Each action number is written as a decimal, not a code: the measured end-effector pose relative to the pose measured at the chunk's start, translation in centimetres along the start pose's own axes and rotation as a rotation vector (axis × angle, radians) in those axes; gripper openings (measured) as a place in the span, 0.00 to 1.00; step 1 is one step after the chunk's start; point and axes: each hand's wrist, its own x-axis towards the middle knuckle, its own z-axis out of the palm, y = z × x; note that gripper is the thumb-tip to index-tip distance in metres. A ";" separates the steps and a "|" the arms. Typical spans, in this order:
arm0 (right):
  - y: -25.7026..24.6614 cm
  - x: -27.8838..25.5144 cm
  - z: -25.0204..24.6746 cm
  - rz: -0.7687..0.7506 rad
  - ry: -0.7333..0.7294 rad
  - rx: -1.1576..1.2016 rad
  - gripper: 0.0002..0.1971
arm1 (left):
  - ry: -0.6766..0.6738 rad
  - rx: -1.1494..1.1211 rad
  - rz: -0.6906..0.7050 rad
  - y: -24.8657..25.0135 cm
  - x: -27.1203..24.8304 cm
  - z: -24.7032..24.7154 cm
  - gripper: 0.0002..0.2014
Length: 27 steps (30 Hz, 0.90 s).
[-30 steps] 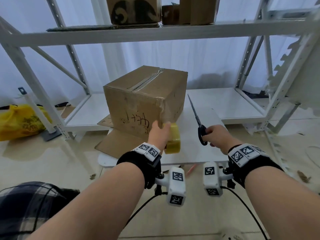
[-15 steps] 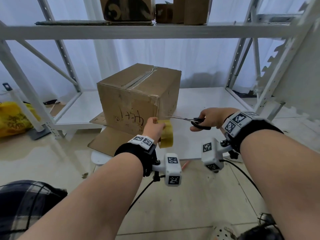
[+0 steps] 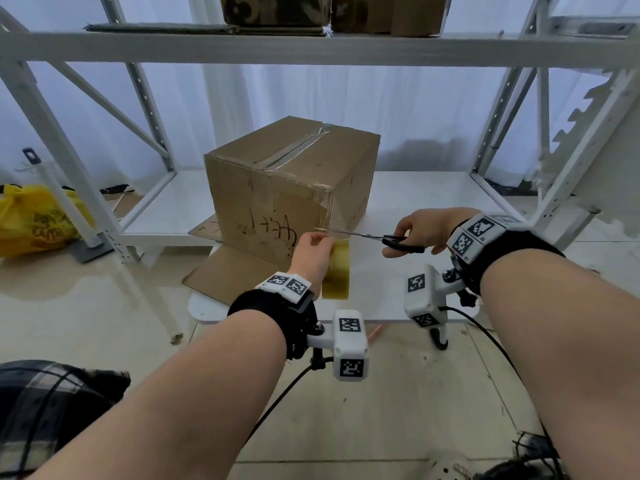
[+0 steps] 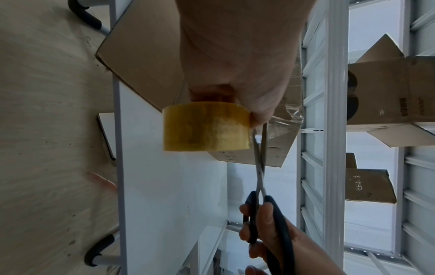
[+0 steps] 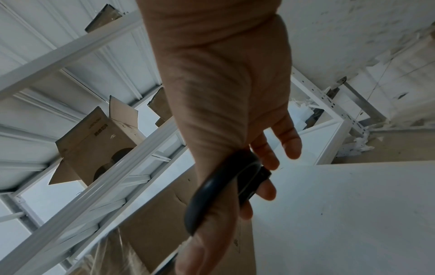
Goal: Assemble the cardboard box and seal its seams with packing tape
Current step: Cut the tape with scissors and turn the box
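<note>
Hard to make out: the clear tape strip (image 4: 286,119) between roll and box, seen only as a glossy, wrinkled film at the box's near right corner. Hidden in the right wrist view: the scissor blades, behind the palm; only the black handle loops show there. Cut off in the head view: the boxes on the upper shelf (image 3: 311,46), their tops out of frame. Handwriting on the box front too scrawled to read.

Cardboard box (image 3: 291,188) closed, standing on the white table (image 3: 398,282), a taped seam along its top, a loose flat sheet of cardboard (image 3: 228,275) under its near left edge.

Left hand (image 3: 313,252) just in front of the box's near right corner, fingers (image 4: 261,113) curled round the tape roll (image 3: 337,271), thumb tip pinching the strip where it leaves the roll. Roll held on edge, just off the box.

Right hand (image 3: 424,226) to the right of the box, fingers curled through the black handles of the scissors (image 3: 384,239); little finger sticking out loose. Blades (image 4: 259,148) slightly parted, straddling the strip right beside the roll, tips pointing toward the box corner.

Yellow bag (image 3: 31,220) on the floor, well to the left of the box.
</note>
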 end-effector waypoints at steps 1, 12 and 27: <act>-0.1 0.2 0.0 -0.009 0.001 0.011 0.31 | 0.004 0.003 -0.001 0.0 0.1 0.0 0.10; 0.6 1.2 -0.4 0.010 0.016 -0.011 0.28 | 0.022 -0.007 -0.027 0.2 0.2 0.1 0.09; -0.6 1.3 -1.2 -0.008 0.146 -0.127 0.22 | 0.003 -0.012 -0.031 0.5 -0.1 -0.1 0.10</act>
